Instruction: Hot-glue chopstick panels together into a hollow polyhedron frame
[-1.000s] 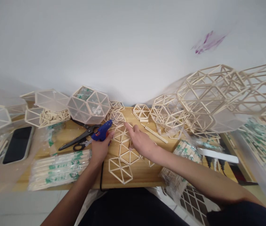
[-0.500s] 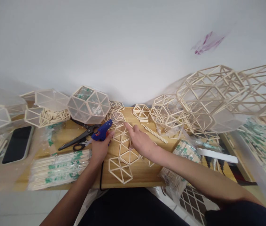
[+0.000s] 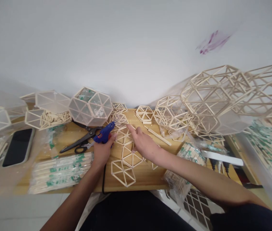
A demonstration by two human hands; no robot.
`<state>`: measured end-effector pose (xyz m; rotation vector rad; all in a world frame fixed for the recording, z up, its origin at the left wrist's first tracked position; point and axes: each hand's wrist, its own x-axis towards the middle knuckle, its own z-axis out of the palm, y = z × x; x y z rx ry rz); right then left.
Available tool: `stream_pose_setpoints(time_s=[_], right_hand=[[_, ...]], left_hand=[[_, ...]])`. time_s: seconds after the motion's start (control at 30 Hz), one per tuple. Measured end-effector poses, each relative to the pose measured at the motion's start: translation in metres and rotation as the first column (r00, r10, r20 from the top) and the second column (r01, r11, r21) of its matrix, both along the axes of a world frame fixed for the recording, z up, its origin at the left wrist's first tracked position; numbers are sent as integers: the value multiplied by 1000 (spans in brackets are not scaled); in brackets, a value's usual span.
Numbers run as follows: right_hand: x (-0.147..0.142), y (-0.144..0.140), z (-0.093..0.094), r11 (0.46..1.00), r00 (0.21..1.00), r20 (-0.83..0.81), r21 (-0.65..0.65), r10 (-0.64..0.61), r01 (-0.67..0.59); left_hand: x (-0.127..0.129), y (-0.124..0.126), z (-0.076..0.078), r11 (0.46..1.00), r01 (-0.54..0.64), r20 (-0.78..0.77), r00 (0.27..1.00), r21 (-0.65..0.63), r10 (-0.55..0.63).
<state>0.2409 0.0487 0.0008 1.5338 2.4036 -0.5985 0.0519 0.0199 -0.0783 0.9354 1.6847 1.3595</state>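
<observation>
Two bare forearms, no sleeves over them, no rings or watch visible, dark navy clothing at lap and right shoulder

A plain white wall [image 3: 102,41] with a purple smudge [image 3: 211,41] rises behind a wooden table [image 3: 147,176]; pale floor [image 3: 18,211] below.

I'm seeing soft, even daylight brightening the white wall [image 3: 116,41] and washing it pale, with hardly any shadows lying on the wooden table [image 3: 145,176]. The wide lens is bending the edges hard. The stick frames [image 3: 234,93] at right and the phone [image 3: 18,147] are smearing into blur.
</observation>
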Motion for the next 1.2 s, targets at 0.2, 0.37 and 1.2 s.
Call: stream_pose_setpoints(time_s=[0.2, 0.37, 1.2], right_hand=[[1, 0, -2, 1000, 1000, -8, 1, -1, 1], [2, 1, -4, 1000, 1000, -17, 0, 1, -1], [2, 2, -1, 1000, 999, -32, -23, -5, 4]], left_hand=[[0, 0, 2, 1000, 8, -4, 1000, 6, -8], [0, 0, 1, 1000, 8, -1, 1000, -2, -8], [0, 0, -1, 1000, -10, 11, 1000, -21, 10]])
